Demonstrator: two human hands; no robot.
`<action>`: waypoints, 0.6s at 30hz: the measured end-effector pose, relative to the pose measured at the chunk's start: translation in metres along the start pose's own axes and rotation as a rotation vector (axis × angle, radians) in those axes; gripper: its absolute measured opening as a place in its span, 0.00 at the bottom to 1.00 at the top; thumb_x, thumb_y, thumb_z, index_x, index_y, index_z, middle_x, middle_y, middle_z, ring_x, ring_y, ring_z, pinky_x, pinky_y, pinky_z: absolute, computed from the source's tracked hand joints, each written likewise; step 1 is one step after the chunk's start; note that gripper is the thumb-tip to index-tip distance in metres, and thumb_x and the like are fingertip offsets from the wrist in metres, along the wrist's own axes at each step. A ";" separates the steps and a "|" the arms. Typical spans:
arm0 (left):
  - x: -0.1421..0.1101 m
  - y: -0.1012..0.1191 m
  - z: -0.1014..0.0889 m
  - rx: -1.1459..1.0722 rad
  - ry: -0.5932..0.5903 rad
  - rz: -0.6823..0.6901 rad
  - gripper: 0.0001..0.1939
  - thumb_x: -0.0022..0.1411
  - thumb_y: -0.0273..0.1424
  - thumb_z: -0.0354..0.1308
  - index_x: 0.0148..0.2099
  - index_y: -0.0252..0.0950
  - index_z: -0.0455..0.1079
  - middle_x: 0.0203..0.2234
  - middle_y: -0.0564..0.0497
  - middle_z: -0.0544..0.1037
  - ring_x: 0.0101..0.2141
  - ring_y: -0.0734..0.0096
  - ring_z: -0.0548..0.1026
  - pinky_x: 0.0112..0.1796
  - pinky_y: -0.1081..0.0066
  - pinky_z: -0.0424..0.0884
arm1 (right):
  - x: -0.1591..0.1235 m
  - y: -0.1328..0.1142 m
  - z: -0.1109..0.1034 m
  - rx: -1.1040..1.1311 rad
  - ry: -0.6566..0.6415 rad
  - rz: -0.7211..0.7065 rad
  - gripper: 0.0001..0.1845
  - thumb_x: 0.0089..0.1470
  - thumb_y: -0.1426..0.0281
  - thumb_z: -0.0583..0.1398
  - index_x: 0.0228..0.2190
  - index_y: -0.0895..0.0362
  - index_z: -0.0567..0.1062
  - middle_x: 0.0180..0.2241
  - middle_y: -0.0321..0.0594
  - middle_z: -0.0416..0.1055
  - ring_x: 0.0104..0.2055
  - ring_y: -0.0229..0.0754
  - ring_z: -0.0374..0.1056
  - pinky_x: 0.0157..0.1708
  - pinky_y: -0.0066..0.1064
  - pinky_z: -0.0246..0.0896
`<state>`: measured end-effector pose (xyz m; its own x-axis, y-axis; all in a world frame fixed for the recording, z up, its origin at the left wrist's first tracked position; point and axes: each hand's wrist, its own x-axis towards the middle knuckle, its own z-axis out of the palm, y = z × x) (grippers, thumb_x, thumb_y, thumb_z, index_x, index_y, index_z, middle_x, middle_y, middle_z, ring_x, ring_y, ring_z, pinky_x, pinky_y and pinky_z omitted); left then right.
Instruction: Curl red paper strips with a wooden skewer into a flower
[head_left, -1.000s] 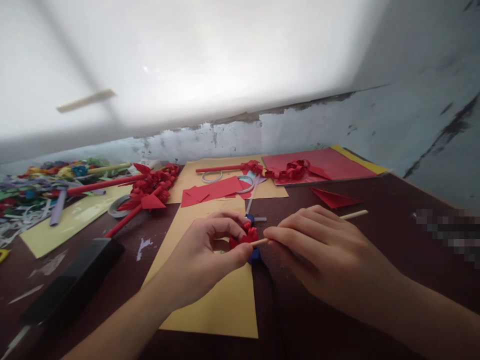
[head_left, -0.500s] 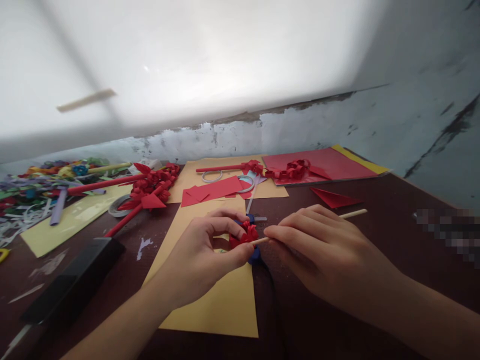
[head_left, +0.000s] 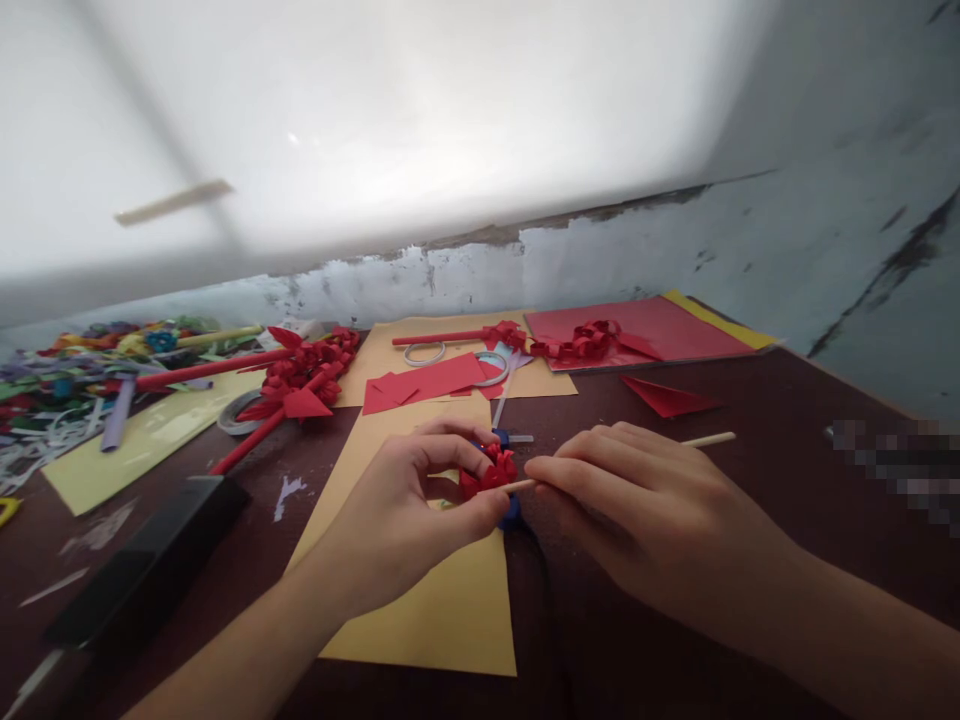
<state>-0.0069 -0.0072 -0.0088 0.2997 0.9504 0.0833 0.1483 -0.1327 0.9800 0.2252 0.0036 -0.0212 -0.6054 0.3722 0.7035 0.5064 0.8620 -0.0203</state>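
A dark brown table (head_left: 750, 420) fills the lower half of the frame, scuffed with pale flecks, and runs up against a wall (head_left: 675, 250) of peeling grey-blue paint with a bright washed-out patch across the top. At the centre, the left hand (head_left: 405, 520) pinches a small red paper flower (head_left: 489, 470) between thumb and curled fingers, while the right hand (head_left: 660, 520) grips a thin wooden stick (head_left: 709, 439) whose near end meets the flower. Both hover just above a tan paper sheet (head_left: 442, 610) lying lengthwise toward the bottom edge. Something blue peeks out beneath the flower; I cannot tell what it is. Behind, at mid-frame, red paper pieces (head_left: 427, 382) lie on another tan sheet, with a red sheet (head_left: 675, 335) to the upper right. Left of centre lie finished red flowers on stems (head_left: 300, 375), and a heap of coloured paper scraps (head_left: 67, 380) lies at the far left. A black block (head_left: 142, 575) sits lower left.
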 end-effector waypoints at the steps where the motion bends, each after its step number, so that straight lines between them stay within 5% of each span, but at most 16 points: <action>1: 0.000 0.000 0.000 -0.008 -0.002 0.003 0.07 0.59 0.33 0.73 0.34 0.36 0.80 0.48 0.47 0.73 0.45 0.65 0.78 0.40 0.74 0.77 | 0.000 0.000 0.000 0.001 -0.004 0.004 0.05 0.67 0.75 0.62 0.42 0.61 0.79 0.33 0.42 0.76 0.33 0.43 0.69 0.35 0.38 0.61; 8: 0.000 -0.002 -0.002 -0.001 -0.009 -0.022 0.10 0.67 0.35 0.66 0.33 0.39 0.84 0.47 0.48 0.75 0.46 0.66 0.76 0.47 0.71 0.74 | 0.001 -0.001 -0.001 0.007 -0.015 0.019 0.07 0.69 0.75 0.60 0.42 0.59 0.79 0.34 0.41 0.76 0.33 0.43 0.69 0.34 0.37 0.62; 18: 0.000 -0.004 -0.001 -0.036 0.002 -0.034 0.08 0.64 0.35 0.70 0.32 0.39 0.83 0.46 0.49 0.75 0.46 0.66 0.76 0.46 0.71 0.74 | 0.001 0.000 0.000 0.023 -0.026 0.012 0.07 0.68 0.76 0.60 0.42 0.60 0.80 0.33 0.41 0.75 0.33 0.43 0.67 0.34 0.37 0.60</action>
<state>-0.0082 -0.0062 -0.0128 0.2934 0.9547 0.0505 0.1245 -0.0905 0.9881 0.2250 0.0034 -0.0205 -0.6151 0.3908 0.6848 0.4995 0.8651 -0.0450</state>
